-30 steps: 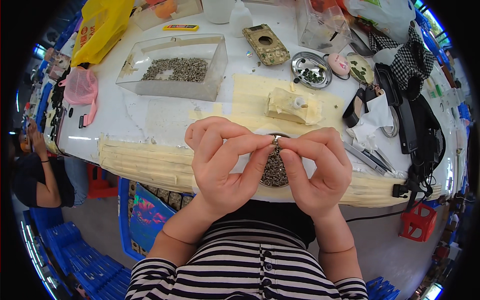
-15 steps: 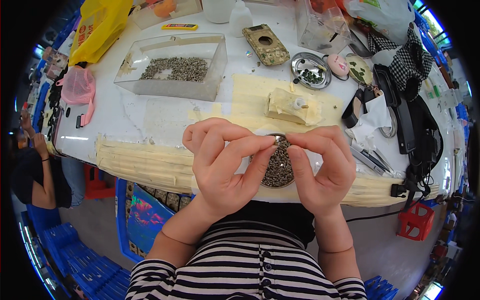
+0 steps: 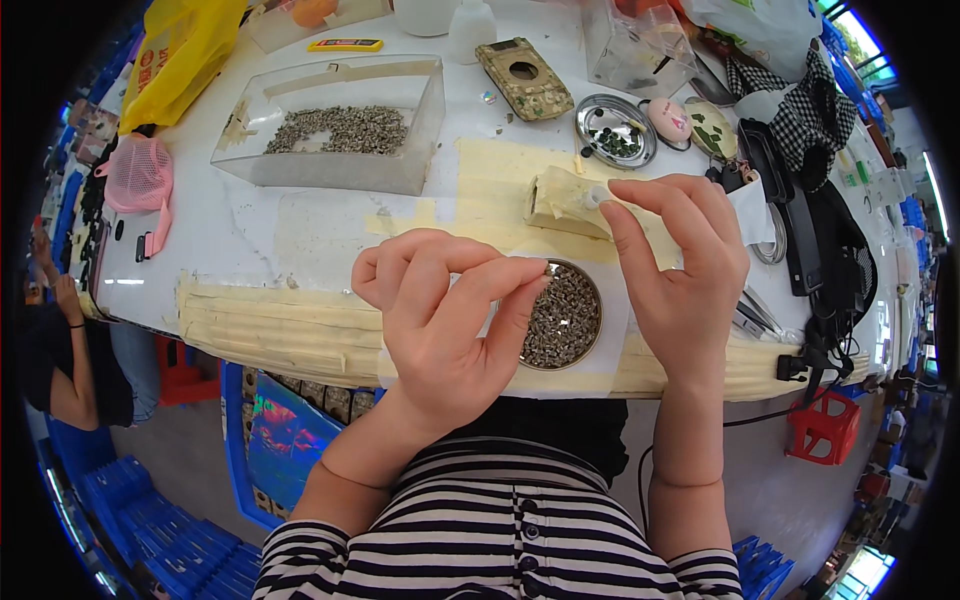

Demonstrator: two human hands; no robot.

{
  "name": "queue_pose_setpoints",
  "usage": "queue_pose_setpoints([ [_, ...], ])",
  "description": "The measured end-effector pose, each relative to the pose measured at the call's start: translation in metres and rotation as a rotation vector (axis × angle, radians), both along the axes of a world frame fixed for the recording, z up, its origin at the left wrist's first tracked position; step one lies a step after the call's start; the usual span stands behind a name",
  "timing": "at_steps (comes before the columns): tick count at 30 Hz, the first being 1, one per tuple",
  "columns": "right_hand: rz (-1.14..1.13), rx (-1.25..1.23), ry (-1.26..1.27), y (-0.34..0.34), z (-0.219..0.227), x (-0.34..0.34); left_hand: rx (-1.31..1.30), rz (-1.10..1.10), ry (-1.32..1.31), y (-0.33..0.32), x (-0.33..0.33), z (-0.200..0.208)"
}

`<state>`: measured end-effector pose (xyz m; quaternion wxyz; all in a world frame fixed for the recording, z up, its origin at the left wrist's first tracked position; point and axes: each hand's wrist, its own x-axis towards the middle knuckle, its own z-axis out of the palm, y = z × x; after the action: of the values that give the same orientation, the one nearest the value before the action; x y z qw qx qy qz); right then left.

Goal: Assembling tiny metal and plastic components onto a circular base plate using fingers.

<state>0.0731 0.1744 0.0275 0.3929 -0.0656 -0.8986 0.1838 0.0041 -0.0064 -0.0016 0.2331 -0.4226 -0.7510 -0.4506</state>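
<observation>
My left hand [image 3: 445,330] is closed in a pinch over the rim of a round dish [image 3: 598,320] filled with small grey-brown metallic pieces [image 3: 562,318]. A tiny thing seems to sit between thumb and index finger, too small to name. My right hand [image 3: 685,270] is beyond the dish on the right, thumb and index fingertips closed around a small white nozzle-like piece [image 3: 596,195]. That piece stands at a block wrapped in cream tape [image 3: 560,205].
A clear box [image 3: 400,175] with similar pieces stands far left. Behind the block are a camouflage toy tank hull [image 3: 540,95] and a metal dish [image 3: 650,150] of dark green parts. Tweezers [image 3: 760,312] and black straps [image 3: 800,250] lie right.
My right hand has left the dish and moved away and to the right, up to the white piece at the taped block. My left hand keeps its pinch over the dish.
</observation>
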Motion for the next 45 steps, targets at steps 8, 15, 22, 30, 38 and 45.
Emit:
queue_pose_setpoints([
  [8,-0.046,-0.033,0.189,-0.002,-0.006,0.005,-0.01,0.014,0.018,-0.001,0.0,-0.001],
  [15,0.176,-0.463,0.229,-0.02,-0.013,0.022,-0.021,0.012,0.018,0.002,0.001,0.0],
  [22,0.185,-0.512,0.197,-0.022,-0.013,0.023,-0.006,0.019,0.021,0.003,0.001,-0.008],
  [30,0.194,-0.452,0.206,-0.019,-0.014,0.021,-0.002,0.015,0.034,0.004,0.0,-0.008],
  [38,0.18,-0.433,0.203,-0.018,-0.014,0.021,-0.003,0.02,0.031,0.003,0.001,-0.008],
  [45,0.134,-0.528,0.261,-0.015,-0.015,0.018,0.005,0.015,0.035,0.004,-0.001,-0.009],
])
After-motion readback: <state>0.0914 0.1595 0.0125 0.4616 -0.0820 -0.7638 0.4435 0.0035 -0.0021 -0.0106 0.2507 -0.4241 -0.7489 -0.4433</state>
